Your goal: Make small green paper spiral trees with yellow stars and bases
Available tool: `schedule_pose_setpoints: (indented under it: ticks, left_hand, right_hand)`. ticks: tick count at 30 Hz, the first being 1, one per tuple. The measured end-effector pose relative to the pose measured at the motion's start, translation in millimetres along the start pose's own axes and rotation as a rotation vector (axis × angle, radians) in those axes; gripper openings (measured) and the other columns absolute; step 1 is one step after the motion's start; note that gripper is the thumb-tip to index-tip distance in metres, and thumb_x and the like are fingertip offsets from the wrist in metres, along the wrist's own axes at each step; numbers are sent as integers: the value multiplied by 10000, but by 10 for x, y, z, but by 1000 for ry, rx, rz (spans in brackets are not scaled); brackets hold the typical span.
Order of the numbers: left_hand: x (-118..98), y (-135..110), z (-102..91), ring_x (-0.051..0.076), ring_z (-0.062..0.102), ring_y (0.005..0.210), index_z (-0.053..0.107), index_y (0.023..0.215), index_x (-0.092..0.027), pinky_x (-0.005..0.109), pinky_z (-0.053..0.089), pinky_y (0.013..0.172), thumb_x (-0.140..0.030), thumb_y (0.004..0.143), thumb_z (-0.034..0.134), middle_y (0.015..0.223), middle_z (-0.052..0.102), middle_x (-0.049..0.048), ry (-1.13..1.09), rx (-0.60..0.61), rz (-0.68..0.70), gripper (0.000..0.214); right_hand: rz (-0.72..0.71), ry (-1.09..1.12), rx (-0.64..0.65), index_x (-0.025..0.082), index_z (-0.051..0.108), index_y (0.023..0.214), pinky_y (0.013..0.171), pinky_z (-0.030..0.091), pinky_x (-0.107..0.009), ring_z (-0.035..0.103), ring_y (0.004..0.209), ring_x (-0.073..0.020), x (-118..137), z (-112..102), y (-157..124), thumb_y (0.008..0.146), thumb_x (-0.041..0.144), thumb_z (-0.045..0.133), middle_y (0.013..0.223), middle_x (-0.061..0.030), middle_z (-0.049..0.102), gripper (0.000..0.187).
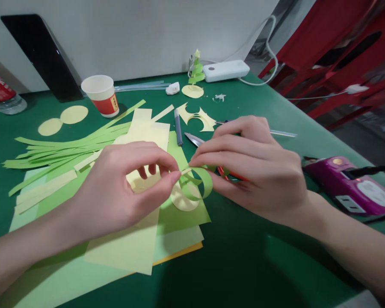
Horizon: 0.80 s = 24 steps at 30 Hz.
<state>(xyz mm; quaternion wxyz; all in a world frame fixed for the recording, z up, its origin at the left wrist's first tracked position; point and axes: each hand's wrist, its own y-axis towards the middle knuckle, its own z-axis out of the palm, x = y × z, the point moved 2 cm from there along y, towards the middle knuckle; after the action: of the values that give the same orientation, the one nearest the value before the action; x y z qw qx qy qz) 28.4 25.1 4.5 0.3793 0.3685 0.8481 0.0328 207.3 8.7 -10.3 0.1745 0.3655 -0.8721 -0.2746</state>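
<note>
A green bench (244,256) stands against a white wall, with red chairs (333,47) off to the right. Near the middle of the bench, both hands meet over a stack of pale yellow and green sheets (137,239).

The left hand (115,192) has its grip pressed together, thumb and forefinger pinching one end of a green paper strip (205,182). The right hand (253,167) pinches the same strip from the other side, its fingertips almost touching those of the left. The strip curls into a loop just below the fingertips and hangs right above a yellow paper disc (182,201), which lies on the top green sheet.

To the left a spread of long green strips (60,149) fans across the bench, and beyond it lie two yellow discs (73,114) and a paper cup (102,95). A grey marker (178,127) and the blades of a pair of scissors (194,139) lie just behind the hands, the scissor handles hidden under the right hand. A purple glue gun (349,186) rests to the right of the right wrist. At the far edge stand a small green paper tree (196,72) and a white power bank (226,70).
</note>
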Motion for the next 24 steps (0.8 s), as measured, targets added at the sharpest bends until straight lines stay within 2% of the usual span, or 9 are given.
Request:
schedule_pose_setpoints:
  ticks: [8, 17, 24]
  left_hand:
    - [-12, -56, 35, 103, 555, 603, 621, 703, -162, 231, 416, 538, -211, 797, 584, 657, 639, -20, 202, 3, 142, 112]
    - [10, -63, 75, 132, 560, 622, 618, 695, -156, 260, 417, 548, -179, 798, 558, 654, 645, -2, 249, 61, 187, 121]
    - [29, -58, 102, 116, 543, 626, 600, 674, -149, 249, 414, 562, -187, 804, 560, 650, 629, -8, 216, 62, 159, 141]
  right_hand:
    - [-91, -55, 8, 269, 556, 804, 790, 364, -357, 543, 869, -173, -9, 19, -17, 827, 160, 514, 825, 31, 669, 119]
    - [-121, -37, 76, 233, 530, 796, 740, 361, -376, 511, 852, -173, -12, 40, -29, 849, 134, 475, 810, -7, 653, 125]
    - [-115, -49, 111, 175, 580, 784, 780, 387, -357, 531, 870, -166, 3, 9, -9, 845, 125, 497, 803, -23, 664, 115]
